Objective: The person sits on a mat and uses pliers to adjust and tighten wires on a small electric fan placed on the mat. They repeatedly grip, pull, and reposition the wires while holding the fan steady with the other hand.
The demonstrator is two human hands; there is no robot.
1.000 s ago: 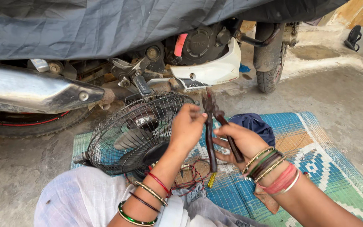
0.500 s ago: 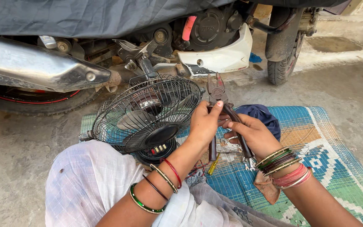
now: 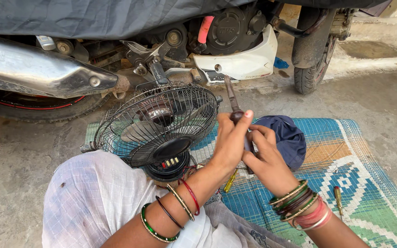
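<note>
Both hands hold pliers (image 3: 233, 104) upright over a woven mat (image 3: 359, 183): left hand (image 3: 231, 142) closed around the handles, right hand (image 3: 265, 158) closed lower down. A caged table fan (image 3: 159, 124) lies just left, calling for careful aim.

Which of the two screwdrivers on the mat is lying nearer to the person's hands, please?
The yellow-handled screwdriver, just under the left hand, partly hidden by the wrist. The brown-handled screwdriver lies apart, out beyond the right hand.

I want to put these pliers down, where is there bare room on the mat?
The mat is bare right of the blue cloth, above the small screwdriver. It is crowded between the fan and both hands, left and right, holding the pliers.
</note>
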